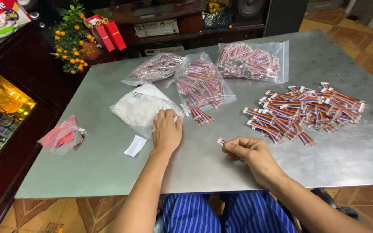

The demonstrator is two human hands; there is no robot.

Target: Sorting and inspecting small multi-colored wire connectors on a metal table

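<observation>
While the left hand [167,131] rests with fingers curled into the mouth of the white bag [141,108], seemingly picking at the small white parts inside, the right hand [249,153] pinches one short cable [221,141] between thumb and forefinger, its white plug pointing to nine o'clock toward the left hand. A loose pile of cables [303,113] lies at two o'clock of the right hand, within easy reach. Three clear bags [201,84] of more cables sit at twelve o'clock, an open one spilling a few. A red bag [61,136] and a paper slip [135,146] lie at nine o'clock. The metal table [346,155] stands on a tiled floor [370,56], with a small orange tree [71,39] and dark cabinets behind.
</observation>
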